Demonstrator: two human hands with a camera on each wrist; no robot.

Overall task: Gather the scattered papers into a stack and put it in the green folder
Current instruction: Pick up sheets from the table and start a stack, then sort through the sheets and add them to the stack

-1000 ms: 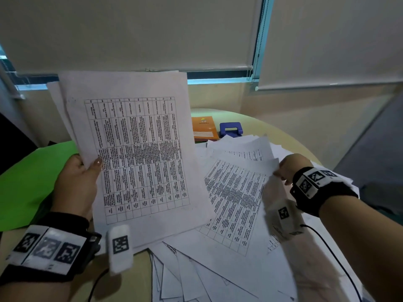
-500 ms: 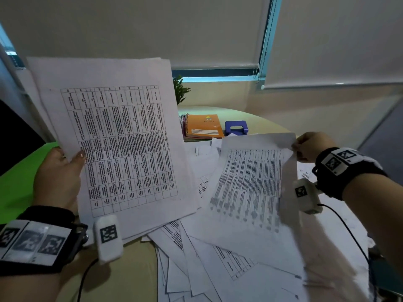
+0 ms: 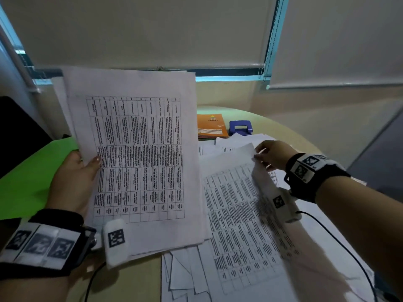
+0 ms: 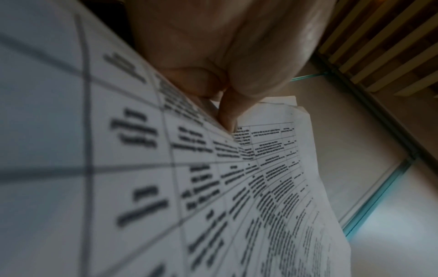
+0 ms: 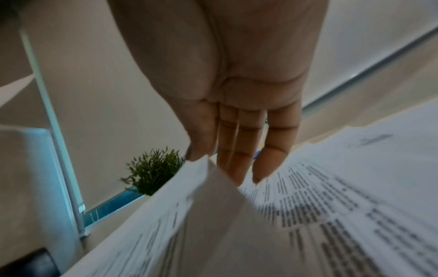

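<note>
Sheet (image 3: 237, 214) corner sits pinched between right hand (image 3: 273, 154) fingers (image 5: 272, 148).

Left hand (image 3: 72, 182): grips a stack (image 3: 139, 162) of printed sheets by its left edge, raised and tilted. Right hand (image 3: 272, 155): pinches the top corner of one sheet (image 3: 239, 214), lifted off the loose papers (image 3: 187, 273) spread on the counter (image 3: 272, 125). Green folder (image 3: 32, 177): flat, at left, partly under the stack. Orange notebook (image 3: 211, 127) and blue punch (image 3: 241, 127): side by side at the far edge.
</note>
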